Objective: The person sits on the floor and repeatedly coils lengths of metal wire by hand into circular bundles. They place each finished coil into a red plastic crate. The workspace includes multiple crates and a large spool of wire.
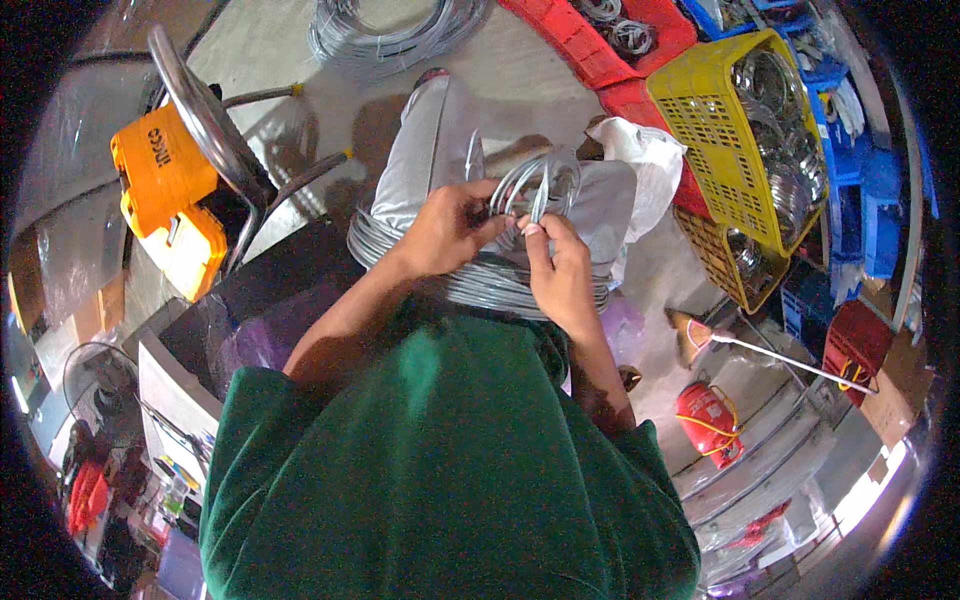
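A small coil of grey cable point(568, 180) is held up over my lap between both hands. My left hand point(452, 228) is closed, its thumb and fingers pinching the coil's lower left side. My right hand point(558, 262) pinches the strands at the bottom of the coil, thumb against bent fingers. The two sets of fingertips almost meet. Across my thighs, beneath my wrists, lies a bigger coil of grey cable point(480, 288). What exactly sits between the fingertips is too small to make out.
Another large cable coil point(395, 45) lies on the floor ahead. To the right stand a red crate point(590, 55) and a yellow crate point(705, 130) with coiled goods. An orange case point(165, 165) is by a metal tube frame point(195, 110) on the left. A broom point(690, 335) lies right.
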The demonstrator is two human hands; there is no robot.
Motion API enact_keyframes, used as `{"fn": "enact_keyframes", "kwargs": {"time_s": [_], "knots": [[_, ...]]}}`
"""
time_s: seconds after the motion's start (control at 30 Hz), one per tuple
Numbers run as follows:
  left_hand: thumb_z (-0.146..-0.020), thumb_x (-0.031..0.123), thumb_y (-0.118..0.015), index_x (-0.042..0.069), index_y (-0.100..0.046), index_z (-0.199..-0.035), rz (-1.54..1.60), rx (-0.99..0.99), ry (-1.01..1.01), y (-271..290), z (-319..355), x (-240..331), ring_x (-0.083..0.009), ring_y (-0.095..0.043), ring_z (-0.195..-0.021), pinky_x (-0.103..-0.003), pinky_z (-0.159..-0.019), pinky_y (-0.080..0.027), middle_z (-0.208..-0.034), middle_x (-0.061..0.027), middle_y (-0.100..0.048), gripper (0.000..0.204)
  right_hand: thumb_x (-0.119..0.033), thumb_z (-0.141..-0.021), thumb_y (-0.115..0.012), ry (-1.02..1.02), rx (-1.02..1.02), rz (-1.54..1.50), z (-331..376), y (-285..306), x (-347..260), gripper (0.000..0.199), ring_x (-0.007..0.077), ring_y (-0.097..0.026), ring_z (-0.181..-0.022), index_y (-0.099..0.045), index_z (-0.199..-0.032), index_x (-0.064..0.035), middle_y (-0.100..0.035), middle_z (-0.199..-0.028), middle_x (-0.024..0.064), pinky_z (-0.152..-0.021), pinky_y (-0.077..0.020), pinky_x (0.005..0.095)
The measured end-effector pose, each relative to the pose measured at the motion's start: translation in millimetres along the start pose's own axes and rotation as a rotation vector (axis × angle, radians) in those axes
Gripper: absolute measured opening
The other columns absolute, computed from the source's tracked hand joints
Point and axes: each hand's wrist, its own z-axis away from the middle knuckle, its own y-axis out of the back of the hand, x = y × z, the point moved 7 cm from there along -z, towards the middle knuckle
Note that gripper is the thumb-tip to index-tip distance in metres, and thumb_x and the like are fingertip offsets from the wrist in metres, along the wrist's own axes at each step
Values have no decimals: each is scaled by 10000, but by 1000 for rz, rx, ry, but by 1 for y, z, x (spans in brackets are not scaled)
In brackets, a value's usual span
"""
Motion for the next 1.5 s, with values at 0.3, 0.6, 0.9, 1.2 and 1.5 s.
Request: {"fn": "enact_keyframes", "kwargs": {"time_s": [0.3, 0.6, 0.9, 1.2, 1.5], "knots": [[-869, 44, -685, -29, -648, -1123, 120, -35, 30, 2, 0, -7, -90, -592, -849, -288, -771, -497, -928, -49, -691, 266, -94, -981, -512, -167, -122, -188, -4, -10, 12, 144, 64, -454, -681, -628, -1008, -12, -555, -735, 5, -602, -382, 234], [-913, 89, -629, -25, -656, -1127, 74, -37, 55, -3, 0, -22, -88, -578, -808, -295, -720, -491, -919, -54, -673, 244, -217, -954, -546, -193, -237, 94, -4, -13, 0, 239, 341, -601, -561, -647, -949, -1, -608, -687, 225, -563, -459, 424], [-925, 144, -601, -32, -636, -1101, 355, -3, 131, -12, -2, -28, -114, -567, -862, -292, -786, -470, -953, -56, -648, 251, -107, -862, -592, 59, -149, 322, -4, -18, -18, 161, 426, -574, -868, -610, -891, 50, -604, -876, 245, -784, -455, 490], [-833, 365, -753, -11, -634, -908, -128, 82, 59, -9, -18, -29, -96, -523, -650, -291, -574, -437, -686, -40, -601, 401, -167, -817, -678, 173, -250, 493, 2, -29, -26, 273, 383, -577, -986, -635, -1006, 24, -631, -993, 205, -874, -438, 482], [-962, 365, -524, 32, -597, -1136, 619, -171, 442, 15, -12, -20, -139, -556, -458, -235, -404, -447, -821, -83, -665, 382, -266, -931, -638, 418, 57, 256, -51, 57, -36, 360, 272, -653, -956, -615, -1188, -16, -685, -1006, 116, -912, -478, 360]]}}
